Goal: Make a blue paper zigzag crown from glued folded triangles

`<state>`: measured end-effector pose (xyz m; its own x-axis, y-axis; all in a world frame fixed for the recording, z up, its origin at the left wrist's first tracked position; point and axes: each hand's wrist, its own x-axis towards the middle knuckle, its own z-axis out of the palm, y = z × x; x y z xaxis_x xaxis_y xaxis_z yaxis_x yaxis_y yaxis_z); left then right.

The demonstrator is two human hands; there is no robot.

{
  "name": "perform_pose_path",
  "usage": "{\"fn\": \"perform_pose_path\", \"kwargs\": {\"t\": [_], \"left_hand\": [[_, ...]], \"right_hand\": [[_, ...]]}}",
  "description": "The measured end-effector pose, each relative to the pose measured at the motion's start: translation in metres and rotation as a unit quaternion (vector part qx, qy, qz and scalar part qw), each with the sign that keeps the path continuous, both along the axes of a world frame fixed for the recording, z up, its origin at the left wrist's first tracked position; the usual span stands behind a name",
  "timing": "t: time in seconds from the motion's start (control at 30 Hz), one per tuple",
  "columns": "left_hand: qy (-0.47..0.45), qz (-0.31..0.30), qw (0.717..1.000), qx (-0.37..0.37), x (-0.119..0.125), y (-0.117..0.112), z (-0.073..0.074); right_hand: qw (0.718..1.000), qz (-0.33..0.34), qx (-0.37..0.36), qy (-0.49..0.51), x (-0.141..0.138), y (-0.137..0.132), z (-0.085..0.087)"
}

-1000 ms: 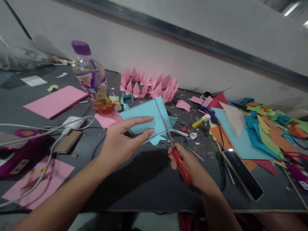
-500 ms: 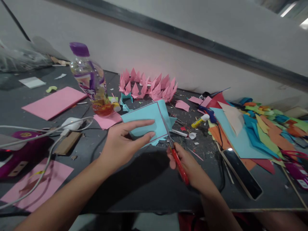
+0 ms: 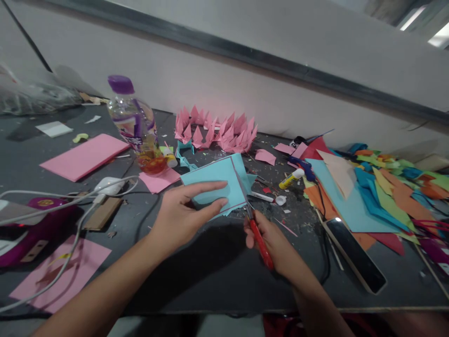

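My left hand grips a light blue sheet of paper by its near left part, thumb and fingers on top. Dark lines run along the sheet's edges. In my right hand is a pair of scissors with red handles, the blades pointing away from me along the line on the paper's right side. A strip of the blue paper stands past the blades. Small blue scraps lie behind the sheet. Beyond it, a ring of folded pink paper points rests by the wall.
A purple-capped bottle stands at left, near pink paper and a white cable with a plug. On the right lie a glue stick, a glue gun, a phone and piled coloured paper.
The view has tilted slightly, so everything sits a little lower. Both hands keep their holds, and the scissors remain at the paper's right side with little visible movement.
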<state>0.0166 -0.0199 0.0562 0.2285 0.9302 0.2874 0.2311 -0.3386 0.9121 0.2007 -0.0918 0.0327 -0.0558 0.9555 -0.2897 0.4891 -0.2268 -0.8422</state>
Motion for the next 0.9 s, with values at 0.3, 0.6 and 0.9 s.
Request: {"fn": "perform_pose_path", "kwargs": {"t": [0.3,0.6,0.9], "left_hand": [[0.017,-0.029,0.999,0.008,-0.0008,0.0002,-0.003],[0.036,-0.035,0.999,0.017,-0.0013,0.0026,-0.0044],[0.051,-0.043,0.997,0.026,-0.0004,0.0015,-0.0064]], "right_hand": [[1.0,0.0,0.004,0.014,0.0008,0.0019,-0.0006],[0.999,-0.013,-0.002,0.04,-0.0003,0.0031,-0.0027],[0.999,-0.017,0.004,0.044,0.0001,0.0024,-0.0012]]}}
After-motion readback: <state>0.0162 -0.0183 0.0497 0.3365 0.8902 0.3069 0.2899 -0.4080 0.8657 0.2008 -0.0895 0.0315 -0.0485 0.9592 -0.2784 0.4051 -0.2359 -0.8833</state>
